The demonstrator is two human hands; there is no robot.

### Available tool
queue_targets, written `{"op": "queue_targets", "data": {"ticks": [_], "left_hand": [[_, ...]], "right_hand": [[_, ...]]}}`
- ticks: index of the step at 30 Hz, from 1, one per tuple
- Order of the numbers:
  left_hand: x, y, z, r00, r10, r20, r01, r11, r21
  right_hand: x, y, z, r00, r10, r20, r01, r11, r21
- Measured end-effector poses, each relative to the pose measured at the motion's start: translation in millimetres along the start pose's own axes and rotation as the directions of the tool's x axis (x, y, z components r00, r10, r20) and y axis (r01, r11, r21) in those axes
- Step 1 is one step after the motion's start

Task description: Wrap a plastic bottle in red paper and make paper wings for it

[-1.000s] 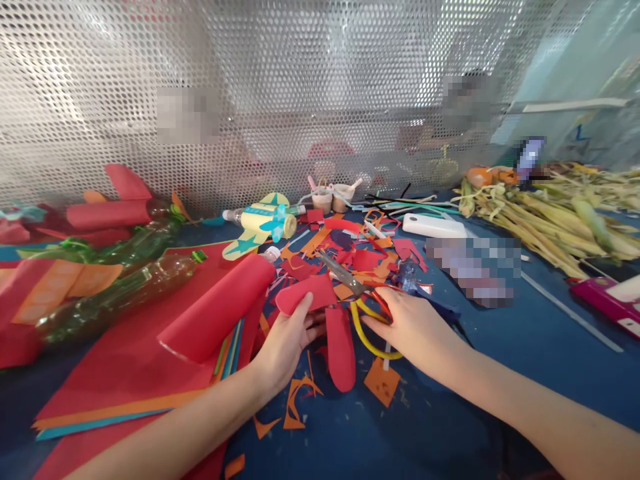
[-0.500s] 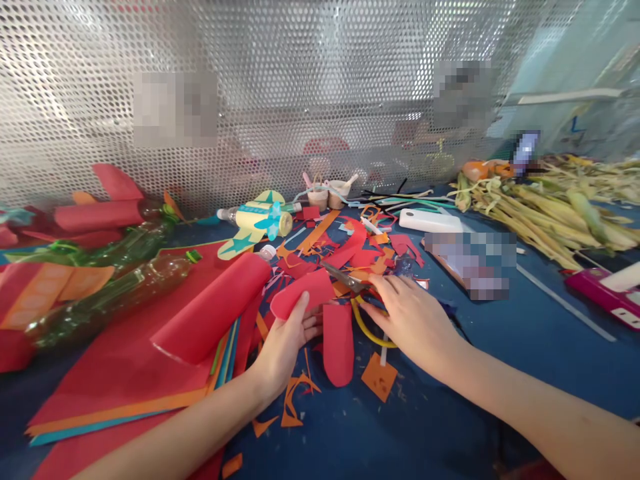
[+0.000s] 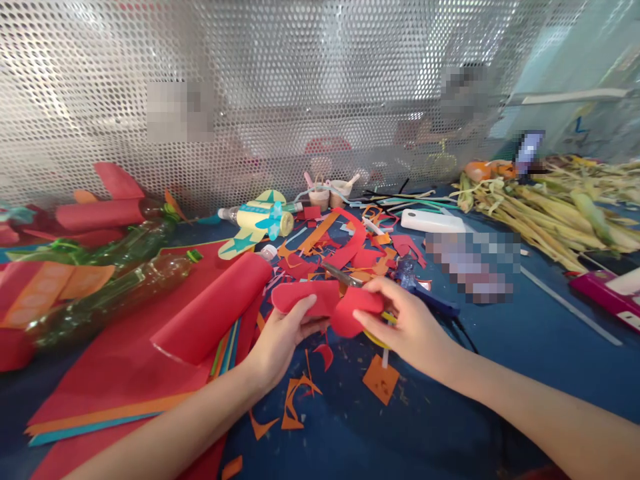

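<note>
In my left hand [image 3: 285, 333] is a rounded red paper piece [image 3: 320, 297], pinched under the thumb. A second red paper piece [image 3: 347, 320] is between the thumb and fingers of my right hand [image 3: 405, 320], its edge close against the first piece. Scissors [image 3: 343, 273] lie just behind the papers, their handles partly hidden by my right hand. Below it, part of a yellow ring [image 3: 375, 339] shows. A red-wrapped bottle [image 3: 215, 307] rests on the stacked coloured paper [image 3: 115, 360] to the left.
Red and orange scraps [image 3: 325, 240] spread behind my hands. A yellow bottle plane [image 3: 260, 220] and two small cups [image 3: 340, 192] stand farther back. Green bottles [image 3: 110, 300] lie left; dried husks [image 3: 540, 213], a white device [image 3: 433, 221] and a magenta object [image 3: 607, 293] are right.
My right hand has left the scissors and taken hold of the lower red piece, which is now raised beside the left one. A small red curved scrap shows below my hands.
</note>
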State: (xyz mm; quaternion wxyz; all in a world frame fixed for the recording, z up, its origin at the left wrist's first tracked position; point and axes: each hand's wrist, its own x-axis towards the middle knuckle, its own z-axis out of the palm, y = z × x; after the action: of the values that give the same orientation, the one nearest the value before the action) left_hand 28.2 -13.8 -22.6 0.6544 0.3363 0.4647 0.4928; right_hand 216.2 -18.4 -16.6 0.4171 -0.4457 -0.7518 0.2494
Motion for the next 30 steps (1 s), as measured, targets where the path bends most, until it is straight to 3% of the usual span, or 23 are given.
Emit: {"op": "queue_targets", "data": {"ticks": [3, 5, 8, 11, 13, 19, 24, 27, 30], "left_hand": [[3, 2, -4.5, 1.0, -0.022, 0.022, 0.021, 0.998, 0.057], [4, 3, -7.4, 0.994, -0.083, 0.068, 0.073, 0.988, 0.139], [3, 4, -9.4, 0.968, -0.165, 0.189, 0.109, 0.954, 0.278], [1, 5, -8.2, 0.941, -0.152, 0.304, 0.039, 0.936, 0.349], [1, 6, -6.7, 0.938, -0.134, 0.321, 0.016, 0.939, 0.345], [1, 4, -5.3, 0.932, -0.166, 0.322, 0.068, 0.954, 0.293], [1, 4, -5.4, 0.931, -0.17, 0.323, 0.134, 0.982, 0.129], [3, 3, -3.5, 0.962, -0.1, 0.253, 0.068, 0.989, 0.135], [6, 4, -2.7, 0.975, -0.006, 0.22, -0.049, 0.968, 0.245]], "right_hand": [[2, -2, -6, 0.965, -0.059, -0.256, 0.108, 0.978, 0.181], [0, -2, -7, 0.925, -0.145, -0.35, 0.232, 0.947, 0.223], [-4, -2, -6, 0.936, -0.279, -0.212, 0.322, 0.924, 0.207], [-7, -1, -1, 0.929, -0.366, 0.05, 0.358, 0.926, 0.123], [-8, 1, 3, 0.921, -0.367, 0.133, 0.364, 0.93, 0.047], [-7, 7, 9, 0.932, -0.317, 0.175, 0.34, 0.933, -0.121], [-6, 3, 8, 0.947, -0.251, 0.2, 0.289, 0.937, -0.195], [-8, -1, 7, 0.953, -0.223, 0.206, 0.264, 0.943, -0.203], [-9, -2, 6, 0.957, -0.19, 0.221, 0.235, 0.95, -0.203]]}}
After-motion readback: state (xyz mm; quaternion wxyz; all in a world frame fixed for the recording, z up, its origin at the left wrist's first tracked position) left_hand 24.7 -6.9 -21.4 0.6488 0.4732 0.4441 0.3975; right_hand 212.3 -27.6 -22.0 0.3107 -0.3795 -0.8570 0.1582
